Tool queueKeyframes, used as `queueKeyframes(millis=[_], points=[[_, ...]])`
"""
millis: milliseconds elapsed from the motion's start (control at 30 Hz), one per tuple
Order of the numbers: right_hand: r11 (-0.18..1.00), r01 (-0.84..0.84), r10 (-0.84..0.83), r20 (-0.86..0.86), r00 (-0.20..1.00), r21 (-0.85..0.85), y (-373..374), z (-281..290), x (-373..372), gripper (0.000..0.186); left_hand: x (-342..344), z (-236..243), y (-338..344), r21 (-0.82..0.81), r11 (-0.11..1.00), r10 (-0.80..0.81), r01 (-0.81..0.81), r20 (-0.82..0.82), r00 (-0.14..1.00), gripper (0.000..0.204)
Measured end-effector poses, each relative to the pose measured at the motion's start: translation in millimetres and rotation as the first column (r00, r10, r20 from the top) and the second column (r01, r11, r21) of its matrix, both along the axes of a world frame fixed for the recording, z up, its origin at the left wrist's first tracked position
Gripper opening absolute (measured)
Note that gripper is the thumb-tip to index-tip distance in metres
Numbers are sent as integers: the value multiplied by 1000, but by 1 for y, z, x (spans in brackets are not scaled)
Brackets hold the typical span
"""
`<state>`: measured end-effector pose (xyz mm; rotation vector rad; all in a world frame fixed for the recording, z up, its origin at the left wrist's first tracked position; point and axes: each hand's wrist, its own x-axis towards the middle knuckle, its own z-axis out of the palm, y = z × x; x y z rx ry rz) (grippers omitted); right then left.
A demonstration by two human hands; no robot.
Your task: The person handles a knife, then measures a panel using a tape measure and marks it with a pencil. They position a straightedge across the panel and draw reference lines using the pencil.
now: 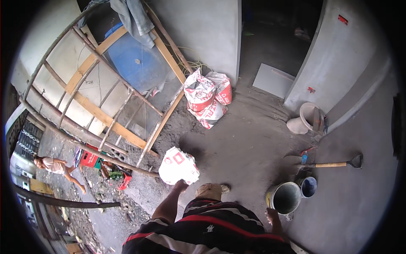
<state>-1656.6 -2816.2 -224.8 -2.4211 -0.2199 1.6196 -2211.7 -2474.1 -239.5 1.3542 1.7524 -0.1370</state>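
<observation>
My left hand (181,185) is closed on the near edge of a white sack with red print (177,165), which hangs low at the centre. My right hand (272,216) is at my side with curled fingers and nothing visible in it, left of a pale bucket with grey-stained inside (286,197). A smaller dark bucket (308,186) stands just beyond that one. A shovel with a wooden shaft (332,165) lies behind the buckets, its blade end in dark, sandy grit.
Stacked red-white sacks (203,97) sit by a doorway (270,51). A wooden ladder-like framework (89,116) leans at left before a blue drum (131,63). A plastic tub (298,125) stands at right. Another person (57,165) is at far left near crates (91,156).
</observation>
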Motion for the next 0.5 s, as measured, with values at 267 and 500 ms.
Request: queueKeyframes(millis=[267,500], points=[[704,-648,520,412,749,290,-65,-50,51,24,-36,19,-175,-463,879,41,-114,-166,985,30],[505,-861,821,276,500,55,-93,-15,46,25,7,9,-178,-316,946,92,-78,28,995,39]])
